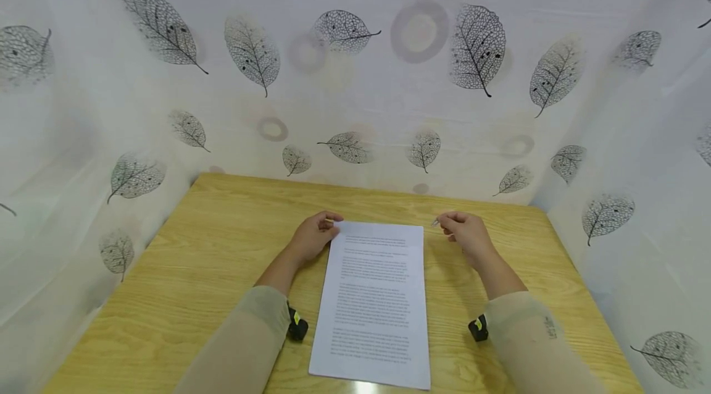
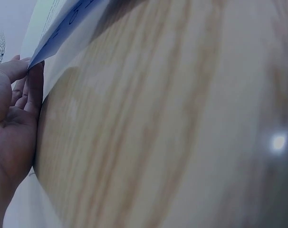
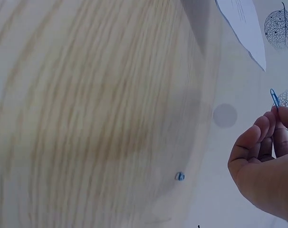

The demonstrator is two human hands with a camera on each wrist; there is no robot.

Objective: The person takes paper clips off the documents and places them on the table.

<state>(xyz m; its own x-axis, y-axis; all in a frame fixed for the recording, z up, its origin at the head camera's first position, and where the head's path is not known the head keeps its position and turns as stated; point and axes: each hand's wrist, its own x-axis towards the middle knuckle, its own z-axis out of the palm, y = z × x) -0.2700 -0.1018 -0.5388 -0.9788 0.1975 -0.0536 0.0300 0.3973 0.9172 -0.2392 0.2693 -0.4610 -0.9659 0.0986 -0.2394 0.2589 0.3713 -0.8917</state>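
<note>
A stack of printed white paper (image 1: 369,307) lies lengthwise on the table between my hands. My left hand (image 1: 313,236) pinches its upper left corner between thumb and fingers; in the left wrist view the paper's edge (image 2: 63,40) is lifted off the wood there. Right of the stack's top edge, my right hand (image 1: 466,236) holds a small paper clip (image 3: 274,97) between thumb and forefinger, its looped end sticking out past the fingertips. The clip is apart from the paper. How many sheets the left hand grips I cannot tell.
The wooden table (image 1: 222,246) is bounded by a white leaf-printed curtain (image 1: 355,85) at the back and both sides. In the right wrist view a tiny blue item (image 3: 180,176), too small to identify, shows on the tabletop near its far edge.
</note>
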